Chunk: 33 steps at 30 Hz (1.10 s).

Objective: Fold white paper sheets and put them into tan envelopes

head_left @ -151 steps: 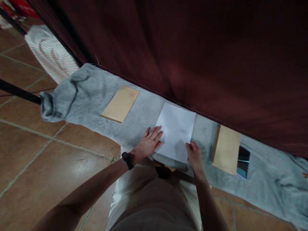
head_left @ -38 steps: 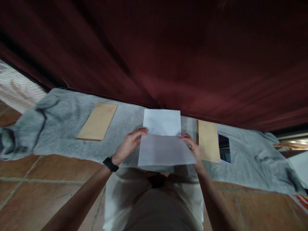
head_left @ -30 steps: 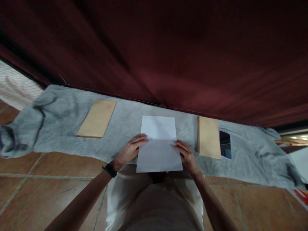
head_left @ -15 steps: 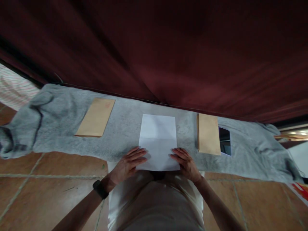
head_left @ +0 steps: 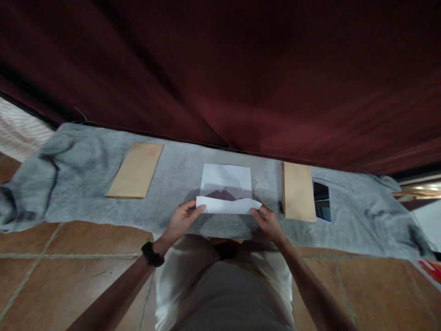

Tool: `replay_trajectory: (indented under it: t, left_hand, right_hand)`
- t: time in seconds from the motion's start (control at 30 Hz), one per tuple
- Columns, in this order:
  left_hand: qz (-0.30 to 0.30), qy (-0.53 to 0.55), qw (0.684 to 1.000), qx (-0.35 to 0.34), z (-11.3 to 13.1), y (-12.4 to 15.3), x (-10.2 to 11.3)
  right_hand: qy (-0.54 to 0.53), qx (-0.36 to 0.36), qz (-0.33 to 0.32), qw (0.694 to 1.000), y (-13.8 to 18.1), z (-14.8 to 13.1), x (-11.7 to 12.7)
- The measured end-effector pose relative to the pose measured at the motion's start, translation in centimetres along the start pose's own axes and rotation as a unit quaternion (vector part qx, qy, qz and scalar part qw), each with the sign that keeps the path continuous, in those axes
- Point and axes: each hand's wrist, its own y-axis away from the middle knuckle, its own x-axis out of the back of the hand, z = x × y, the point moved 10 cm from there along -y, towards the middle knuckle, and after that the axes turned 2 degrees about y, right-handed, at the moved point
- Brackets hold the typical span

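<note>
A white sheet of paper (head_left: pixel 225 178) lies on a grey cloth in front of me, its near part lifted and folded over toward the far side. Pinching the left corner of the raised edge is my left hand (head_left: pixel 182 218), thumb on top; a dark band is around that wrist. At the right corner, my right hand (head_left: pixel 270 223) grips the same edge between thumb and fingers. The far half of the paper rests flat, with the shadow of the hands across it.
A brown envelope (head_left: pixel 136 170) lies to the left. On the right is a stack of brown envelopes (head_left: pixel 299 191), with a dark phone (head_left: pixel 322 201) beside it. The grey cloth (head_left: pixel 86 179) covers a long narrow surface, bounded behind by a dark red drape (head_left: pixel 220 82). Tiled floor (head_left: pixel 82 271) shows below.
Both hands have gone from lying flat on the paper's near corners to pinching its near edge. That edge has been lifted and moved away from me, folding the paper over.
</note>
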Motion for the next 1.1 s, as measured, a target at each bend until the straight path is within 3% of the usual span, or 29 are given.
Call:
replay_trajectory:
  t: [0.2, 0.33, 0.47, 0.57, 0.8, 1.1]
  left_hand:
    - [0.048, -0.009, 0.998, 0.037, -1.3, -1.9, -0.2]
    - [0.068, -0.182, 0.980, 0.032, 0.0, -2.9, 0.0]
    - [0.062, -0.349, 0.934, 0.051, 0.8, -3.9, -0.3]
    - [0.056, -0.411, 0.907, 0.069, 0.8, -4.5, -0.5]
    - [0.047, -0.464, 0.880, 0.087, 0.8, -5.2, -0.8]
    - [0.065, -0.483, 0.870, 0.078, 2.0, -7.0, -0.8]
  right_hand:
    - [0.029, -0.056, 0.023, 0.998, -2.0, 0.3, 0.1]
    - [0.108, -0.107, 0.030, 0.988, -3.0, 0.6, -0.1]
    - [0.194, -0.160, 0.017, 0.968, -3.5, 0.6, -0.3]
    - [0.240, -0.187, 0.006, 0.952, -3.8, 0.5, -0.3]
    - [0.292, -0.207, 0.007, 0.934, -4.1, 0.1, -0.3]
    - [0.312, -0.198, 0.014, 0.929, -5.9, -0.2, -0.2]
